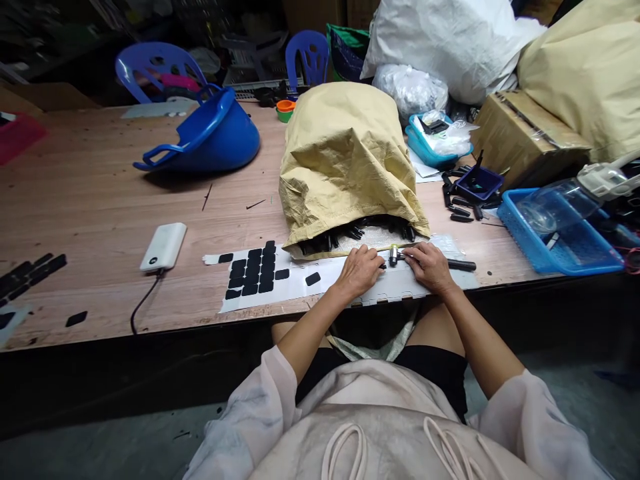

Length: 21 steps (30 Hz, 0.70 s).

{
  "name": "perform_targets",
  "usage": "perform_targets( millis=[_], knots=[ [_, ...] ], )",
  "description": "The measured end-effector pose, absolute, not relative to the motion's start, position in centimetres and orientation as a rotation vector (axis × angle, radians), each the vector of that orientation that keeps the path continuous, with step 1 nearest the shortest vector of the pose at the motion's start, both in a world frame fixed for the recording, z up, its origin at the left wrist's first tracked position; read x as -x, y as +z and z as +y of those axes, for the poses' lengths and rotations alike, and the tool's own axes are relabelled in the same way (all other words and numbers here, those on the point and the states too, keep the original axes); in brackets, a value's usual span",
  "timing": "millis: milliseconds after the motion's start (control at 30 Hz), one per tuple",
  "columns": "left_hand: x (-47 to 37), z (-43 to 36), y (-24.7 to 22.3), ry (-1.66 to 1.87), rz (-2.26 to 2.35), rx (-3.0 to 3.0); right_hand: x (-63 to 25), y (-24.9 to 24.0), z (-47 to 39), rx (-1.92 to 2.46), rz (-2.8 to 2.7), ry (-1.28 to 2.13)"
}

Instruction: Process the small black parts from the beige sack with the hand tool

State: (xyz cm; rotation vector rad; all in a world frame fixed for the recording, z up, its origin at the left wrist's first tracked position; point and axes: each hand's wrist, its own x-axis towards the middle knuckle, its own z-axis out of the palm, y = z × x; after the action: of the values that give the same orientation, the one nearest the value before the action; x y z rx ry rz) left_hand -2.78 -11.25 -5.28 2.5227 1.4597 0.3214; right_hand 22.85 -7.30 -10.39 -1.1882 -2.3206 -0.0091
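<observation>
Two bare hands at the near edge of the bench (110,200). The left hand (357,270) has its fingers curled nearly closed, a small black piece (383,266) at their tips. The right hand (430,267) has its fingers closed over the shaft of a hammer (461,265), which lies crosswise, head towards the left hand and dark handle emerging on the far side. Beneath both hands, a white sheet (295,287); on its left part, black pads (253,272) in close rows, a few set apart. Directly beyond the hands, a tan sack (345,153) on its side, mouth facing the person, dark parts (330,240) showing within. Left: a white power bank (164,247) with its cable and, farther back, a tilted blue tub (220,133). Right: a blue basket (565,263).
</observation>
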Motion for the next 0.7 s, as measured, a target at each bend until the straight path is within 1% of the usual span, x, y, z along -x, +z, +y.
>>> perform_targets(
  millis=[300,433,567,700],
  knots=[
    [4.5,-12.2,-10.1,0.828,1.508,-2.057,-22.9,-10.2,-7.4,1.19,-2.318,0.023],
    [4.8,-12.0,-10.6,0.906,1.476,-1.986,-23.0,-9.9,-7.4,1.169,-2.334,-0.009],
    [4.6,-11.9,-10.8,0.939,1.464,-1.96,-21.9,-8.3,-8.5,1.122,-2.273,-0.012],
    [4.6,-11.9,-11.2,0.986,1.457,-1.943,-19.6,-6.5,-10.7,1.054,-2.171,0.099]
  ],
)
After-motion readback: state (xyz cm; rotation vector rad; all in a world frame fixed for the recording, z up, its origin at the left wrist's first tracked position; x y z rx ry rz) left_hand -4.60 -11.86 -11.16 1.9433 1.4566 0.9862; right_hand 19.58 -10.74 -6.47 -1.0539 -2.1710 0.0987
